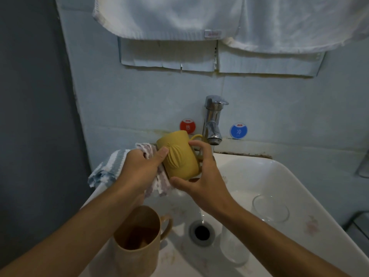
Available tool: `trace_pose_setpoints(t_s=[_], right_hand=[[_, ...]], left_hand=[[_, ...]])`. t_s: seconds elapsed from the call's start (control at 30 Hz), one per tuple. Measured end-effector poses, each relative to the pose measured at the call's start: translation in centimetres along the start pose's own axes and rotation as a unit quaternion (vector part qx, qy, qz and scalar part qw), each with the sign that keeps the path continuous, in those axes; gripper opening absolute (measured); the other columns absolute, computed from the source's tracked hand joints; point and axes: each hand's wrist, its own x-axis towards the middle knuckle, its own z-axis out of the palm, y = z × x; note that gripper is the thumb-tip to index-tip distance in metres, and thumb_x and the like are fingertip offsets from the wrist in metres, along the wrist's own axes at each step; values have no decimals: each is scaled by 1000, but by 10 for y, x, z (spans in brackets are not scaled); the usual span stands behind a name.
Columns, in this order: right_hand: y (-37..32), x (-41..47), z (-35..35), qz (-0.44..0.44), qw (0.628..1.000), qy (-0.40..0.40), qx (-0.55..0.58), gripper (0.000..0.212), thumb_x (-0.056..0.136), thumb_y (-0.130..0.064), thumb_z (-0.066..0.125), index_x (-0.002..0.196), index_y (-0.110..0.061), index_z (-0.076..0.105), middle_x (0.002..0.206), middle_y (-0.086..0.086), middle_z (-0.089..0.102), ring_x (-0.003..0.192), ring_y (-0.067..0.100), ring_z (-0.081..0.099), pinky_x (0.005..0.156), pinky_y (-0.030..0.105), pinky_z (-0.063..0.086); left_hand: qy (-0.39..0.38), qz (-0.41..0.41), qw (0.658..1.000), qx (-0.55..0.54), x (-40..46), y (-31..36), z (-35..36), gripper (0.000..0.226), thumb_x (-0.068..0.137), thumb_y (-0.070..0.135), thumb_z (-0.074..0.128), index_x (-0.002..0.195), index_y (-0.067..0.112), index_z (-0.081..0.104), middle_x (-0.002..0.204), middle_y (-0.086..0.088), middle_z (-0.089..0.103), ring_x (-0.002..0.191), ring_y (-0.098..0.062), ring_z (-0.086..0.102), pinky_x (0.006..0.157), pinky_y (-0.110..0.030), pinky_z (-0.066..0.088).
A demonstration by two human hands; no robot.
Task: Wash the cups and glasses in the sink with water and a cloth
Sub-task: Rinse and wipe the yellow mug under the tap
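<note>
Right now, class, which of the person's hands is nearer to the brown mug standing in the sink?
Left. The left hand, holding the striped cloth against the yellow mug, is directly above the brown mug. The right hand sits farther right, over the sink's middle.

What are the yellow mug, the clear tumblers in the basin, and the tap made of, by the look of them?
Yellow mug: probably matte plastic, opaque, dull, with moulded ribs; glazeless ceramic is possible. Tumblers: see-through, so glass or clear plastic; I cannot tell which. Tap: polished, chrome-looking metal with mirror-like reflections.
</note>
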Motion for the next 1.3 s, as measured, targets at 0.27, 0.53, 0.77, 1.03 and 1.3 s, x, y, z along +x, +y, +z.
trace_pose_setpoints(t_s=[0.27, 0.53, 0.77, 1.03, 1.3], right_hand=[[5, 1, -1, 31, 999, -3, -17, 100, 68, -28, 89, 141, -44, 23, 138, -14, 36, 114, 6, 49, 82, 20, 53], [5, 1, -10, 79, 995, -12, 58, 98, 72, -7, 85, 139, -44, 23, 128, -12, 41, 106, 5, 53, 80, 21, 55], [9, 2, -11, 179, 966, -30, 183, 104, 63, -34, 91, 141, -38, 23, 133, -6, 47, 115, 19, 57, 89, 42, 58], [3, -2, -20, 211, 945, -76, 238, 92, 66, -36, 83, 142, -33, 31, 132, 0, 53, 114, 25, 61, 88, 43, 59], [2, -8, -20, 195, 950, -114, 214, 75, 71, -32, 83, 134, -32, 41, 126, -2, 61, 110, 23, 65, 92, 46, 57]], left_hand=[[95, -23, 990, -102, 4, 5, 5, 26, 100, 27, 50, 104, 3, 60, 81, -5, 62, 65, -16, 58, 56, -22, 42], [102, -46, 981, -156, 6, 4, -1, 27, 98, 36, 51, 113, 14, 57, 94, -5, 67, 81, -21, 64, 66, -29, 51], [77, -46, 982, -165, 4, 7, -3, 22, 95, 31, 55, 109, 14, 59, 84, 2, 65, 75, -15, 62, 59, -25, 46], [46, -18, 997, -64, 0, 16, -21, 39, 91, 39, 64, 123, 17, 59, 108, -1, 68, 97, -22, 65, 88, -38, 54], [12, 41, 997, 70, -18, 24, -94, 11, 93, 27, 65, 102, 21, 65, 93, 4, 71, 81, -10, 66, 66, -26, 50]])
